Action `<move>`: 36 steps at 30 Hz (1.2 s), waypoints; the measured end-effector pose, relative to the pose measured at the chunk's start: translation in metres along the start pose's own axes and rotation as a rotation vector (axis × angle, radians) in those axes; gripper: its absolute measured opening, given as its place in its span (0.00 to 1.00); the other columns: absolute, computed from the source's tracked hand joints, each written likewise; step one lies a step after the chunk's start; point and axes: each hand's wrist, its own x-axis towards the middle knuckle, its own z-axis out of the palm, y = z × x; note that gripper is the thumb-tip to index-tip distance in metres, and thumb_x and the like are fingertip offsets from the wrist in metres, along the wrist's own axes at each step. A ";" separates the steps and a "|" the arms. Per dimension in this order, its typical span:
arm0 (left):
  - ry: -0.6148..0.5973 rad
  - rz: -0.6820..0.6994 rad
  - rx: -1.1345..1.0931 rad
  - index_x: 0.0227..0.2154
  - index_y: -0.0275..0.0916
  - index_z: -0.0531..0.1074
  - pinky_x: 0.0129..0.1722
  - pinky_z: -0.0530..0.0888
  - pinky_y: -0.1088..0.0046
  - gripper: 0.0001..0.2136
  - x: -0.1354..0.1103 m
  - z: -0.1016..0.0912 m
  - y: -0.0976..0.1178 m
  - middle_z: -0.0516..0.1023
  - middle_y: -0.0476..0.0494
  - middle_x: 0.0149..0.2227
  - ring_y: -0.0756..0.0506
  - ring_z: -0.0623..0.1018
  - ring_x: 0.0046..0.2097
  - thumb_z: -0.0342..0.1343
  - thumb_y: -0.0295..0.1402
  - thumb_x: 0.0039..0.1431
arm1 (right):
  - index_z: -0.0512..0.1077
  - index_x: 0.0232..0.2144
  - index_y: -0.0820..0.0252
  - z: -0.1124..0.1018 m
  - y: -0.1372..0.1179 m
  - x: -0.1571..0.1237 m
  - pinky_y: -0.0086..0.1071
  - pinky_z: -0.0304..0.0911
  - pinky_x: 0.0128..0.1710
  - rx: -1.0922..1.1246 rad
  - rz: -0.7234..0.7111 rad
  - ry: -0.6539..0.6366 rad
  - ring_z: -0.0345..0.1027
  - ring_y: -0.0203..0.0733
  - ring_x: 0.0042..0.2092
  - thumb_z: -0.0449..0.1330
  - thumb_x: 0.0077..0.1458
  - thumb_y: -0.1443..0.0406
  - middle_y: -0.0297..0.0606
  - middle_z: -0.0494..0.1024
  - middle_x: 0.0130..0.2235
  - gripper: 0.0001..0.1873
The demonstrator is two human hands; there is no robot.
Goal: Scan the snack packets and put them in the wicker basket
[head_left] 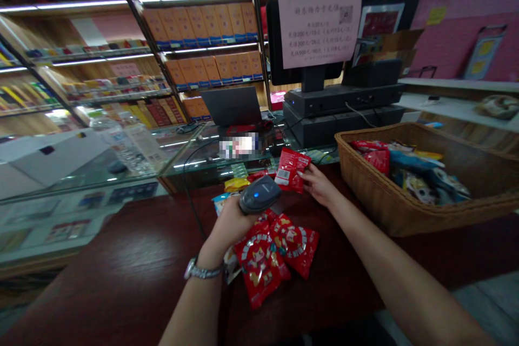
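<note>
My left hand grips a dark grey handheld barcode scanner, its blue light lit and its head pointing toward my right hand. My right hand pinches a small red snack packet by its lower edge, close to the scanner's nose. Below my left hand, two larger red printed snack packets lie on the dark wooden counter. Some yellow and multicoloured packets are partly hidden beneath and behind them. A metal wristwatch circles my left wrist.
A wicker basket of assorted snack packets stands to the right on the counter. Behind are a glass display case, a laptop, a black point-of-sale terminal with a paper notice, and shelves of boxed goods.
</note>
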 end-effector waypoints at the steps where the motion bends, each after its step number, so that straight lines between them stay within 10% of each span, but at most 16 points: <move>1: 0.013 0.000 -0.013 0.39 0.34 0.81 0.46 0.78 0.63 0.13 0.000 0.000 0.000 0.85 0.41 0.39 0.38 0.82 0.42 0.62 0.32 0.51 | 0.71 0.47 0.48 0.001 0.001 0.000 0.33 0.70 0.43 -0.010 -0.007 -0.008 0.75 0.42 0.46 0.70 0.41 0.64 0.31 0.80 0.46 0.27; 19: 0.044 0.011 0.024 0.40 0.35 0.80 0.46 0.77 0.63 0.13 0.000 -0.003 0.000 0.85 0.41 0.40 0.38 0.82 0.43 0.62 0.34 0.52 | 0.73 0.43 0.51 -0.005 -0.016 0.002 0.33 0.72 0.46 0.134 -0.089 0.013 0.76 0.42 0.49 0.69 0.47 0.64 0.32 0.82 0.45 0.19; 26: 0.044 -0.021 0.085 0.35 0.34 0.79 0.39 0.77 0.65 0.11 0.000 -0.003 -0.003 0.85 0.41 0.35 0.39 0.82 0.37 0.61 0.35 0.52 | 0.75 0.48 0.42 -0.004 -0.060 -0.013 0.31 0.67 0.56 0.532 -0.356 -0.030 0.65 0.33 0.62 0.48 0.67 0.52 0.24 0.76 0.57 0.17; 32: 0.038 -0.013 0.108 0.33 0.35 0.79 0.35 0.76 0.67 0.10 0.001 -0.001 -0.007 0.84 0.43 0.32 0.40 0.81 0.34 0.60 0.36 0.51 | 0.75 0.46 0.43 0.001 -0.063 -0.018 0.36 0.67 0.55 0.555 -0.216 -0.001 0.75 0.36 0.51 0.44 0.67 0.46 0.28 0.83 0.44 0.24; 36: 0.086 -0.043 0.109 0.32 0.34 0.79 0.35 0.76 0.66 0.12 0.001 -0.003 -0.008 0.84 0.41 0.31 0.39 0.82 0.34 0.61 0.38 0.49 | 0.77 0.40 0.54 -0.002 -0.048 -0.013 0.31 0.69 0.44 0.161 0.008 -0.118 0.77 0.35 0.37 0.51 0.64 0.46 0.34 0.83 0.35 0.23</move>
